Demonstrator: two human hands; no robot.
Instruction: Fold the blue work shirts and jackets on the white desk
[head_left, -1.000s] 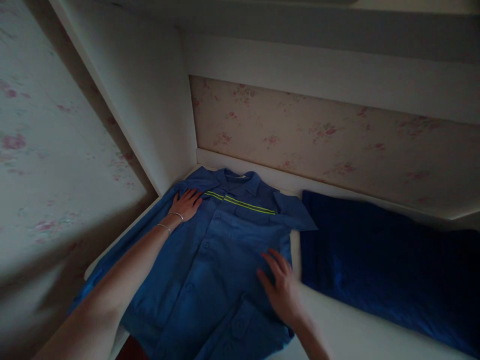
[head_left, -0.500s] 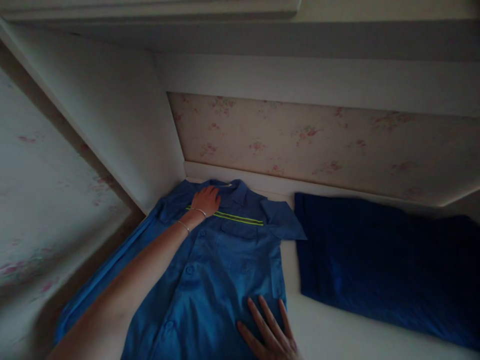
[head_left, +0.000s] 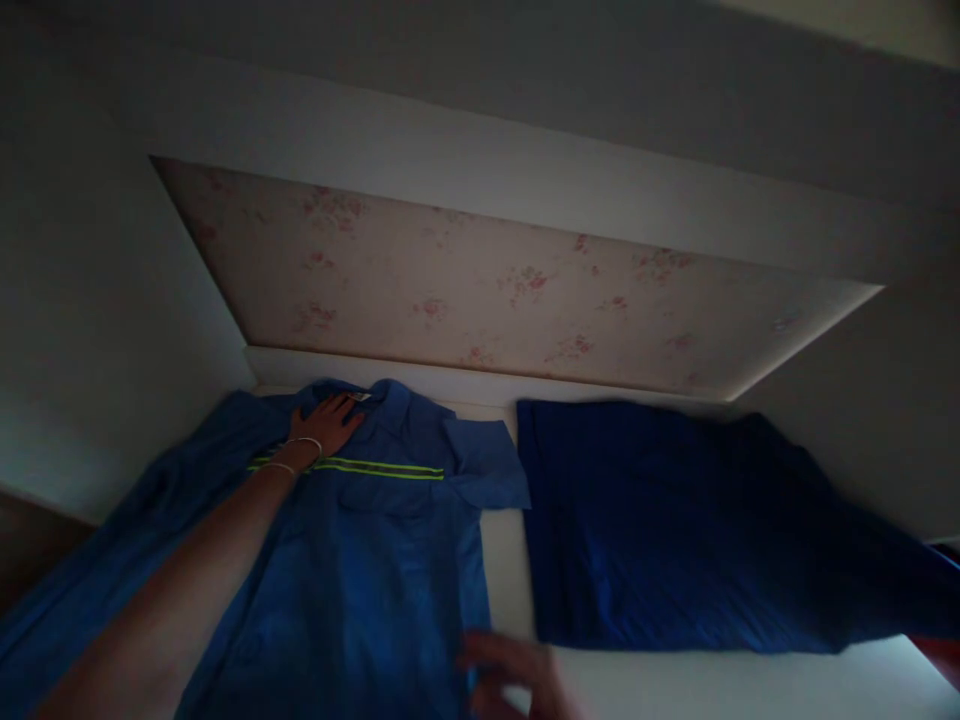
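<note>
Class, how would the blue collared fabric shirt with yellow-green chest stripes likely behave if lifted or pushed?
The blue collared fabric shirt would probably droop when lifted, since its short sleeve lies flat and creased. Pushed, it would likely bunch, as soft ripples run down its front. Its collar may flop less, judging by its curved shape.

Thin bracelets (head_left: 306, 440) on a bare left arm (head_left: 206, 575)

Wears two, slim, pale and rounded, set slightly apart, one nearer the left hand (head_left: 326, 425), one farther up. Shows a bare right hand (head_left: 517, 668), blurred.
</note>
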